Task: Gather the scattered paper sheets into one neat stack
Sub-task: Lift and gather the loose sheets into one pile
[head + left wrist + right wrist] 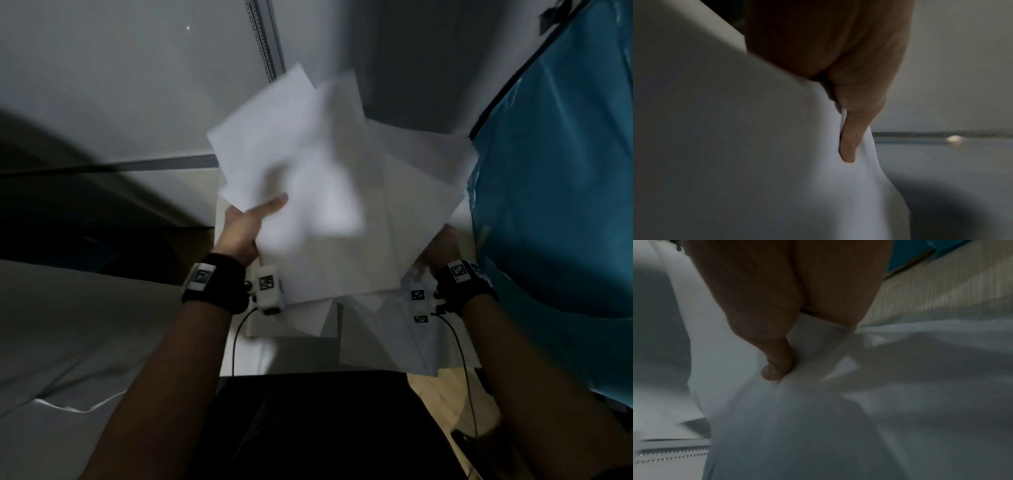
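Note:
Several white paper sheets [325, 192] fan out unevenly in a loose bundle held up in front of me, blurred by motion. My left hand [246, 222] grips the bundle's left edge, thumb lying on top of the sheets [777, 162]. My right hand [442, 246] grips the right edge of the sheets [838, 418], its thumb pressed onto the paper and its fingers hidden beneath. More white sheets [387, 329] lie lower down between my wrists, overlapping at odd angles.
A blue plastic-covered surface [555, 205] stands close on the right. A white wall [120, 85] with a metal rail [263, 41] lies ahead. Wooden floor [442, 397] shows at the lower right. Cables hang from both wrist units.

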`<act>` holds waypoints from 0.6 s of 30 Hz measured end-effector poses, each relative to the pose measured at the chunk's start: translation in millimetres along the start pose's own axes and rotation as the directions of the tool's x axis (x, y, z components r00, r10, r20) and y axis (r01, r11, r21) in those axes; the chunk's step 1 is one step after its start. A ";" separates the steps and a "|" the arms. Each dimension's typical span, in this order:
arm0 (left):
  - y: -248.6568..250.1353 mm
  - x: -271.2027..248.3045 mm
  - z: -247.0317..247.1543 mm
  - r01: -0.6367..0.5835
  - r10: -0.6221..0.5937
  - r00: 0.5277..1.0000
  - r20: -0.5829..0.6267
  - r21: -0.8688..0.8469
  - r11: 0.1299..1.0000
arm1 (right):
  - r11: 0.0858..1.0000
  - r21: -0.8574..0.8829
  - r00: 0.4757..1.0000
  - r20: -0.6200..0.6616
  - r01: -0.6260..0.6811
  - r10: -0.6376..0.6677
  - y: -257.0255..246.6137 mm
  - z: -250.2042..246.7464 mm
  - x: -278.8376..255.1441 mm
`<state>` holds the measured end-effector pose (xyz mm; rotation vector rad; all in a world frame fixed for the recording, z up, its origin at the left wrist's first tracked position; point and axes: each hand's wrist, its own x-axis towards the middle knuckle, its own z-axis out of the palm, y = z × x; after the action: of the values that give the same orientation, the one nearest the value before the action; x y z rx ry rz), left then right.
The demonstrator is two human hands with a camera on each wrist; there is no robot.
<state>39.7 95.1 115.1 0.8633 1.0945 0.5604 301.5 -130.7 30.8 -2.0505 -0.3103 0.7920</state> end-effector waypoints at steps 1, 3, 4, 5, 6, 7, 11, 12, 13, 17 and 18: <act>-19.9 9.0 -3.8 0.012 -0.011 0.999 -0.044 0.037 0.999 | 1.000 -0.017 0.999 0.038 0.002 -0.001 6.8 4.4 7.6; -56.1 21.0 -11.3 0.034 -0.025 0.996 -0.087 0.111 0.993 | 0.995 -0.097 0.987 0.150 -0.039 0.053 12.5 11.1 13.6; -71.5 27.7 -17.4 0.050 -0.035 0.995 -0.096 0.161 0.986 | 0.989 -0.129 0.975 0.201 -0.067 0.093 17.4 13.7 16.7; -83.7 31.7 -22.3 0.084 -0.062 0.993 -0.104 0.220 0.972 | 0.988 -0.127 0.961 0.252 -0.087 0.117 21.0 15.9 17.9; -93.1 35.5 -28.3 0.133 -0.103 0.988 -0.115 0.292 0.947 | 0.989 -0.121 0.951 0.285 -0.090 0.122 21.5 17.6 17.8; -102.7 40.7 -35.8 0.178 -0.144 0.982 -0.119 0.363 0.915 | 0.989 -0.088 0.944 0.298 -0.117 0.138 21.4 17.8 16.4; -120.1 50.5 -55.0 0.163 -0.177 0.984 -0.018 0.492 0.855 | 0.872 0.210 0.842 0.432 -0.442 0.323 23.4 14.5 23.8; -117.4 48.0 -55.8 0.136 -0.161 0.987 0.011 0.475 0.869 | 0.853 0.237 0.828 0.457 -0.464 0.324 20.8 14.5 25.7; -115.5 47.1 -56.7 0.119 -0.151 0.988 0.037 0.442 0.889 | 0.868 0.219 0.830 0.465 -0.446 0.309 17.4 13.4 25.8; -109.7 47.2 -60.2 0.107 -0.118 0.992 0.036 0.235 0.966 | 0.959 0.078 0.885 0.411 -0.272 0.218 26.6 7.2 27.1; -111.2 48.5 -60.6 0.104 -0.106 0.994 0.000 0.176 0.979 | 0.962 0.063 0.876 0.433 -0.266 0.214 30.0 5.6 25.7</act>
<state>-0.2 88.9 -14.3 0.9542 1.1867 0.3751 315.2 -131.5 -6.7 -1.8083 -0.2394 1.3840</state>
